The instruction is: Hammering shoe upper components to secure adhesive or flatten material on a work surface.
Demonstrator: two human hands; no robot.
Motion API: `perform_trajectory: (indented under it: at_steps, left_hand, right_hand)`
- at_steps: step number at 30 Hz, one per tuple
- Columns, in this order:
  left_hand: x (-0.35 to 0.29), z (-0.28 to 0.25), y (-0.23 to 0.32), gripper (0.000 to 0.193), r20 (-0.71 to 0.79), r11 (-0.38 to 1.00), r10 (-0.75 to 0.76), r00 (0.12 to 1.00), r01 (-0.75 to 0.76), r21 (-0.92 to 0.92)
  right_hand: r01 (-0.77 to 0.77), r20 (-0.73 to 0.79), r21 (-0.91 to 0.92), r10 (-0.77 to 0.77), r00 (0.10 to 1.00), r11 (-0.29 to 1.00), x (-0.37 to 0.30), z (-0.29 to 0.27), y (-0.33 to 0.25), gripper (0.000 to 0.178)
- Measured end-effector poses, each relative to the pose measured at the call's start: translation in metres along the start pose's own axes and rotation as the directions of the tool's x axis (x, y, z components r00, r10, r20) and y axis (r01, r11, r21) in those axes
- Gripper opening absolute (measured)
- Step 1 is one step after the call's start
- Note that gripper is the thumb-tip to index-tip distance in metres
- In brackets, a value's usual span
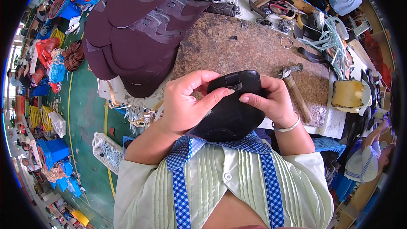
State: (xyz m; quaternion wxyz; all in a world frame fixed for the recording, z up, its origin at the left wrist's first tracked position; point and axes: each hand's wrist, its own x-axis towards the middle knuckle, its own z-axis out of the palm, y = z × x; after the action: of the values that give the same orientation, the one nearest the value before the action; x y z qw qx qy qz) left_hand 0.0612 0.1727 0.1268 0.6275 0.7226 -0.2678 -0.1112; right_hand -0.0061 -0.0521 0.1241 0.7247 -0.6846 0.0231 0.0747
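Note:
Close to my chest, both hands hold a black, smooth, leather-like piece with a rounded top and a broad lower part. My left hand pinches its upper left edge, the thumb pressing on a short band that crosses the top. On the right edge, my right hand grips with its thumb on the face and its fingers behind. The back of the piece is hidden. Right of it, a hammer with a wooden handle lies on a worn brown board.
Dark maroon rounded sheets are piled left of the board. Scissors, pale cords and a yellowish block lie around its far and right sides. A white basket stands on the green floor. Another person is at right.

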Motion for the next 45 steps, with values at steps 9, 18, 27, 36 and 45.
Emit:
perform_trajectory:
  at_steps: [9,18,27,36,45]
  left_hand:
    - [0.002,0.006,-0.004,0.020,-0.079,0.993,0.109,0.991,-0.106,0.047]
    - [0.001,0.012,-0.019,0.033,-0.144,0.995,0.090,0.985,-0.096,-0.040]
    - [0.005,0.015,-0.033,0.049,-0.083,0.982,0.161,0.984,-0.167,-0.083]
    - [0.002,0.021,-0.034,0.050,-0.146,0.982,0.138,0.980,-0.154,-0.110]
    - [0.007,0.021,-0.037,0.040,-0.165,0.973,0.171,0.971,-0.193,-0.130]
  right_hand:
    - [-0.050,0.037,0.128,0.045,0.998,0.991,-0.003,0.001,-0.006,0.023]
    - [-0.044,0.029,0.054,0.043,0.999,0.998,0.000,-0.001,-0.001,0.023]
    - [0.147,-0.272,0.151,-0.102,0.957,0.978,0.011,0.009,0.009,0.016]
    - [0.062,-0.212,0.354,0.016,0.977,0.933,0.014,0.002,0.012,0.016]
    - [0.101,-0.243,0.321,-0.021,0.970,0.942,0.013,0.006,0.013,0.016]
